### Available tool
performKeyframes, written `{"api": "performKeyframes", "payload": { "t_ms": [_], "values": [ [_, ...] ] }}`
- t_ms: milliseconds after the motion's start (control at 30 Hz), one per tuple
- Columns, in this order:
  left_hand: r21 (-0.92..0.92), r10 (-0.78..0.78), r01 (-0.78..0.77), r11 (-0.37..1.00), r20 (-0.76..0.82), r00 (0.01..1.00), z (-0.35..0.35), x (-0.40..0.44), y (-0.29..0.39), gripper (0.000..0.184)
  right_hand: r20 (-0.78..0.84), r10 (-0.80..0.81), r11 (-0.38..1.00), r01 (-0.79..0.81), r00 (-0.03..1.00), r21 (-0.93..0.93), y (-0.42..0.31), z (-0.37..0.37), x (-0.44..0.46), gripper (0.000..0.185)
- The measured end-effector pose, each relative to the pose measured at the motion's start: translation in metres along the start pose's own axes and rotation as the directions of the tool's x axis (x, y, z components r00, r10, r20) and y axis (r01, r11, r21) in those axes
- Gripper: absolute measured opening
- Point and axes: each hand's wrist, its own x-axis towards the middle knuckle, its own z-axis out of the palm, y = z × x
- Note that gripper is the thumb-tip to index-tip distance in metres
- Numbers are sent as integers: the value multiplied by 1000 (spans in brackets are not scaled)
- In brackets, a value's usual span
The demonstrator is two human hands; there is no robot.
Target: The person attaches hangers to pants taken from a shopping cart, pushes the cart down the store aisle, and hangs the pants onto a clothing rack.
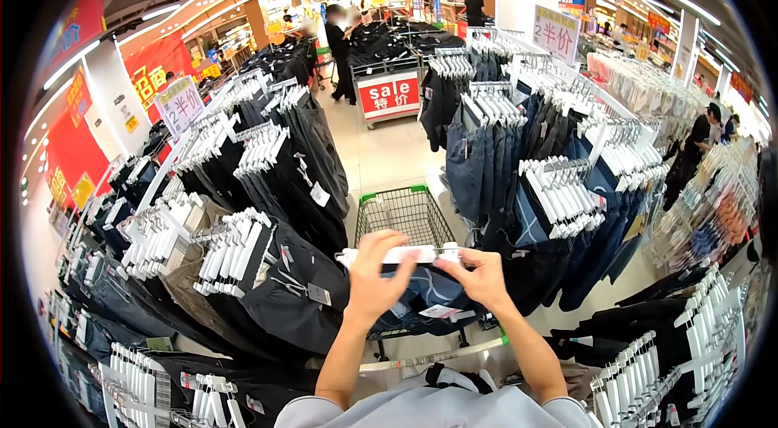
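In front of my chest is a white clip hanger (412, 254), held roughly level. My left hand (374, 274) is closed on its left part, with fingers bent over the bar and the thumb at the front. My right hand (480, 276) pinches the clip at the hanger's right end between thumb and fingers. Blue jeans (415, 285) with a white paper tag (440, 311) appear just below the hanger; whether its clips grip them I cannot tell. Behind the hanger stands a wire shopping cart (405, 217), its near part covered by my hands and the jeans.
Racks of dark trousers (288, 298) on white hangers stand close on the left. More racks with blue jeans (486, 156) line the right. The cart's handle (438, 355) crosses before my body. A sale bin (391, 96) and a person in black (339, 55) are farther along the aisle.
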Motion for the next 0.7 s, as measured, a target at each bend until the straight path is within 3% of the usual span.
{"api": "performKeyframes", "payload": {
  "t_ms": [67, 167, 200, 233, 300, 467, 533, 667, 700],
  "values": [
    [-113, 40, -21, 993, 174, 984, 10, 14, 13, 37, 56, -57, 990, 64, 997, -125, -7, 3, -4, 21],
    [-196, -85, 227, 954, 550, 831, 15, 19, 3, 35, 101, -65, 978, 84, 993, -191, -12, 1, -8, 20],
    [-203, -87, 274, 940, 634, 768, 18, 19, -5, 36, 82, -92, 987, 102, 992, -124, -13, 2, -11, 20],
    [-207, -77, 266, 942, 638, 767, 20, 18, -8, 36, 59, -121, 991, 124, 991, -56, -15, 2, -12, 20],
    [-242, -141, 385, 891, 658, 740, 22, 14, -10, 33, 114, -55, 989, 70, 992, -128, -19, -7, -17, 23],
    [-340, -55, 387, 857, 687, 725, 29, 2, -25, 35, 131, 66, 974, -36, 989, -222, -26, -15, -27, 26],
    [-371, -72, 487, 791, 733, 676, 30, -1, -25, 33, 138, 64, 980, -36, 988, -194, -21, -16, -30, 28],
    [-324, -69, 436, 840, 732, 677, 31, -2, -17, 30, 156, 20, 992, 0, 988, -130, -22, -20, -28, 31],
    [-337, -41, 376, 863, 696, 717, 34, -4, -19, 30, 158, 36, 989, -13, 987, -147, -29, -22, -27, 33]
  ]
}}
